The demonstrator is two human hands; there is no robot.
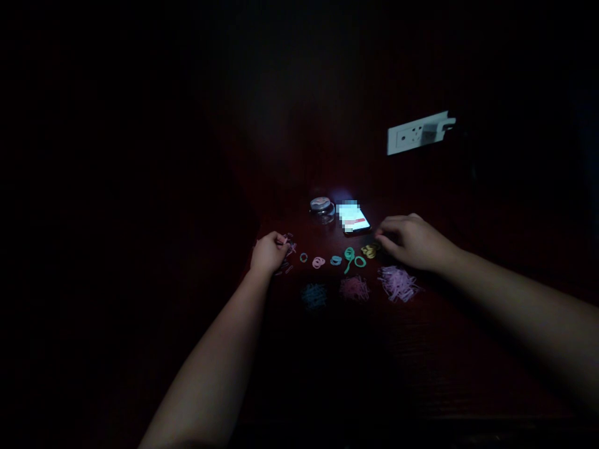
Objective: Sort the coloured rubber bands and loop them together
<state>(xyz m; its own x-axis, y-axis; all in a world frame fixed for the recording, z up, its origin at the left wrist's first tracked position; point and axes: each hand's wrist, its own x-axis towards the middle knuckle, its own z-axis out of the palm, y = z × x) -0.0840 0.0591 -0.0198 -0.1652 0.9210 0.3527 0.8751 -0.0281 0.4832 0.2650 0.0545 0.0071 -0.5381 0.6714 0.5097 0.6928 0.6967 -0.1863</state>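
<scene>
My left hand (270,252) rests at the left, its fingers closed at a small mixed pile of thin bands (291,244); what they pinch is too small to name. At the right, my right hand (408,239) is beside the yellow bands (369,251), thumb and fingers bent together, their tips too dark to show what is between them. Between the hands lie a small blue ring (304,257), pink rings (319,262), blue rings (336,260) and green bands (349,254). Nearer me are a blue pile (314,296), a pink pile (354,288) and a purple pile (399,284).
A clear jar with a lid (322,211) stands behind the rings. Right of it lies a lit phone (356,219). A white power outlet (412,135) with a plug in it is on the wall at the back right. The surroundings are very dark.
</scene>
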